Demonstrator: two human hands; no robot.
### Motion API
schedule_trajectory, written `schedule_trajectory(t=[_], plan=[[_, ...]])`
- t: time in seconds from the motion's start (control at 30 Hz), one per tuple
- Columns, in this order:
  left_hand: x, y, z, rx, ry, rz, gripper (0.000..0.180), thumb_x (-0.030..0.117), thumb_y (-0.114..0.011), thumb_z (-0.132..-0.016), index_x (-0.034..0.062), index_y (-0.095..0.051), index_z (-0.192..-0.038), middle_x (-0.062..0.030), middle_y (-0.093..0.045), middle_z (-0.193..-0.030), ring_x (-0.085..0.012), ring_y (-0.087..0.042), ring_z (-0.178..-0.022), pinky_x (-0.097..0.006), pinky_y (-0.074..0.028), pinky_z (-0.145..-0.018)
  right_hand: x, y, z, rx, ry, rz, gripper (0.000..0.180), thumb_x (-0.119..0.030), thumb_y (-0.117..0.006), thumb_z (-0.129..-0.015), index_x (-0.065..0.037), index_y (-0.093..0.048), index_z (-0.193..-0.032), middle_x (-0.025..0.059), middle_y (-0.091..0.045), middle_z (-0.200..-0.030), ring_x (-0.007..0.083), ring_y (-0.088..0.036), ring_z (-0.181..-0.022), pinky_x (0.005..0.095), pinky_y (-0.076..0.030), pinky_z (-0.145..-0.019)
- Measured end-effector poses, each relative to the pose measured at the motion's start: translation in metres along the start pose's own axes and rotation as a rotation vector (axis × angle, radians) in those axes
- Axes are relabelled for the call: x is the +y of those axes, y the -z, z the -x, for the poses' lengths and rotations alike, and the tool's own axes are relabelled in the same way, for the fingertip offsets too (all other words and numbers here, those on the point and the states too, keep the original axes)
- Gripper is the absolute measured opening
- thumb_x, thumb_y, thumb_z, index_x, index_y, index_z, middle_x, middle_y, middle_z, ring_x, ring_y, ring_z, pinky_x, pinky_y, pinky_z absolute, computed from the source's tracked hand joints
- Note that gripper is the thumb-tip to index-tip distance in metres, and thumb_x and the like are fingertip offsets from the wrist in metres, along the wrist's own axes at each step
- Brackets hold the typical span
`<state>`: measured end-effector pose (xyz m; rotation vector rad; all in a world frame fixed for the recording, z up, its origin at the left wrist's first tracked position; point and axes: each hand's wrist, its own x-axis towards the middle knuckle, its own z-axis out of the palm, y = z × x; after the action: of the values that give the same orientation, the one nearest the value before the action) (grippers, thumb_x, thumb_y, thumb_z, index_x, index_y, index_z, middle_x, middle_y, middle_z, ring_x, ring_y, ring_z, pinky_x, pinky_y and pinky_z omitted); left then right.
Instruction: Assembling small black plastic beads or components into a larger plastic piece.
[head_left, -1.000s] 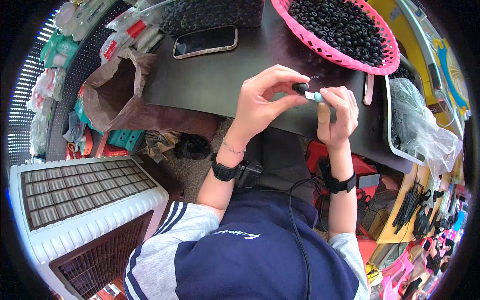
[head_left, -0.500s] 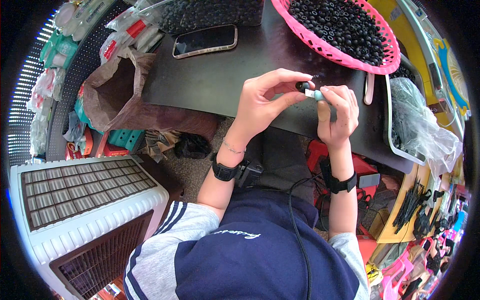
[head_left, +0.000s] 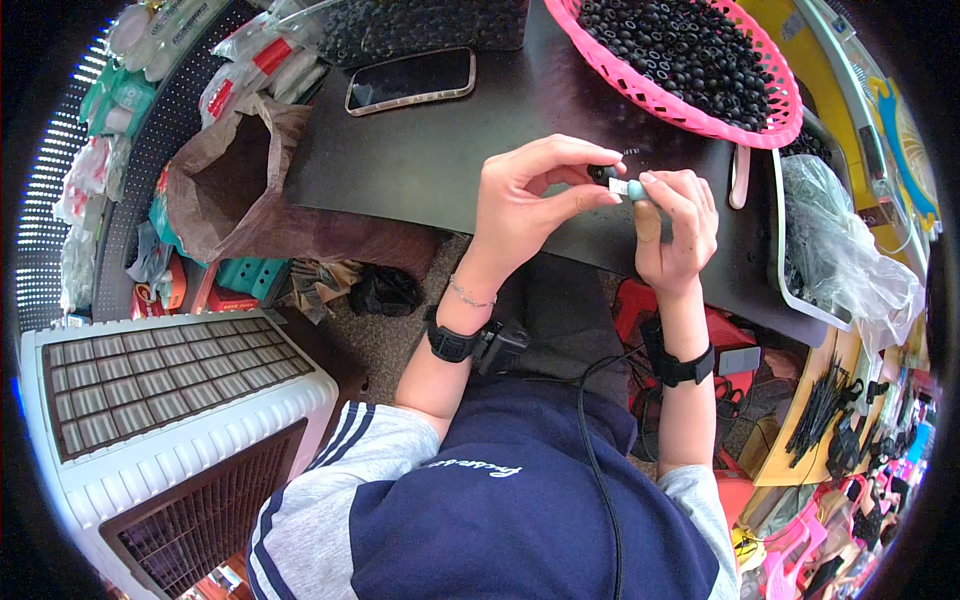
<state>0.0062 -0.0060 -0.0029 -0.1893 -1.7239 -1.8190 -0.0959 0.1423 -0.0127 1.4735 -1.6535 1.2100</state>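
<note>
In the head view, both forearms rise from the lower edge, and the hands meet over the near part of the tabletop point(head_left: 390, 165). The left hand point(head_left: 530, 185) is turned inward with its wrist bent; its thumb and index stretch toward the right, and these fingers pinch a small black piece point(head_left: 600, 172) between their tips. The right hand point(head_left: 680, 225) stands more upright, its outer fingers curled, thumb and forefinger closed on a small pale teal piece point(head_left: 636, 190) with a white tab point(head_left: 619, 187) that points to the black piece. Whether tab and black piece touch is too small to tell. Each wrist wears a black strap, the left one point(head_left: 450, 340) below a thin bracelet point(head_left: 470, 297).

The tabletop is dark and smooth. Beyond the hands, a pink basket point(head_left: 640, 97) holds many black pieces point(head_left: 690, 65); a phone point(head_left: 412, 80) lies farther left, beside a clear container point(head_left: 425, 28) of dark pieces. To the right sits a white-rimmed tray point(head_left: 777, 240), with a crumpled clear bag point(head_left: 845, 240) on it.

A brown sack point(head_left: 280, 150) gapes at the tabletop's left. A white slatted appliance point(head_left: 205, 420) stands lower left on that side, near speckled flooring point(head_left: 380, 345).
</note>
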Motion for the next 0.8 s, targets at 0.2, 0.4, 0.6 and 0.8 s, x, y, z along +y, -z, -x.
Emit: schedule_trajectory(t=[0.2, 0.4, 0.6, 0.8], plan=[[-0.0011, 0.0002, 0.0012, 0.045, -0.018, -0.079, 0.028, -0.008, -0.073, -0.075, -0.0049, -0.068, -0.103, -0.0148, -0.069, -0.098, -0.0193, -0.067, -0.089, -0.026, -0.055, -0.075, 0.0009, -0.0014, -0.0008, -0.016, 0.026, 0.011, 0.029, -0.009, -0.069, -0.076, -0.003, -0.063, -0.103, 0.0101, -0.062, -0.082, 0.0255, -0.058, -0.066, 0.0345, -0.043, -0.059], [0.0016, -0.0009, 0.0009, 0.069, -0.044, -0.135, 0.026, -0.008, -0.073, -0.075, -0.0046, -0.069, -0.1, -0.0139, -0.07, -0.095, -0.0188, -0.068, -0.087, -0.025, -0.054, -0.073, 0.0006, -0.002, -0.0021, -0.021, 0.024, 0.014, 0.03, -0.008, -0.07, -0.073, -0.002, -0.064, -0.102, 0.0091, -0.062, -0.081, 0.0249, -0.058, -0.067, 0.0346, -0.043, -0.059], [0.001, -0.0014, 0.001, 0.069, -0.071, -0.165, 0.025, -0.007, -0.074, -0.075, -0.0044, -0.069, -0.099, -0.014, -0.07, -0.095, -0.0185, -0.068, -0.086, -0.025, -0.054, -0.073, 0.0012, -0.0018, -0.0014, -0.028, 0.02, 0.012, 0.03, -0.008, -0.07, -0.073, -0.003, -0.065, -0.102, 0.0087, -0.062, -0.081, 0.0249, -0.059, -0.067, 0.0347, -0.044, -0.06], [-0.0004, -0.0023, 0.0021, 0.071, -0.093, -0.197, 0.024, -0.006, -0.074, -0.075, -0.0048, -0.069, -0.099, -0.0138, -0.069, -0.095, -0.0183, -0.068, -0.086, -0.025, -0.054, -0.073, 0.0005, -0.0014, -0.0017, -0.02, 0.027, 0.037, 0.029, -0.008, -0.071, -0.074, -0.003, -0.064, -0.102, 0.0091, -0.062, -0.082, 0.025, -0.058, -0.066, 0.0346, -0.044, -0.059]])
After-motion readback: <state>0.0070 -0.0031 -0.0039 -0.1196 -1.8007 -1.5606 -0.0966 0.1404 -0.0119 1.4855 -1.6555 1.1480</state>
